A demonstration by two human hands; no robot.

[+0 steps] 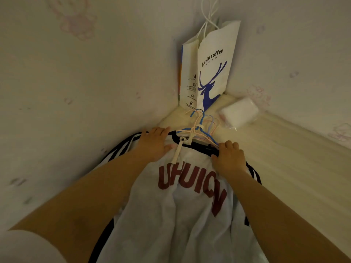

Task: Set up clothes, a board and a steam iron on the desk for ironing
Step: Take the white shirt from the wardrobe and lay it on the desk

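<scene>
Two bare forearms reach forward from the bottom of the view over a white garment [182,215] with dark trim and dark red lettering, which lies on the pale desk [284,158] and runs lengthwise away from the person toward the corner of the walls. Its collar end, with a bundle of blue and pink hangers [199,128] still in it, is the far end, so both hands work at the point farthest from the body. The left hand [154,144] lies flat on the cloth at the left shoulder, fingers straight and pressing. The right hand [228,156] has its fingers curled round the dark collar edge just beside the hanger arm. Both hands sit about equally near the hangers, whose hooks point away toward a paper coffee bag [207,73] standing in the corner; a white packet [239,112] lies to its right. No board or iron shows, so the setup looks barely begun.
</scene>
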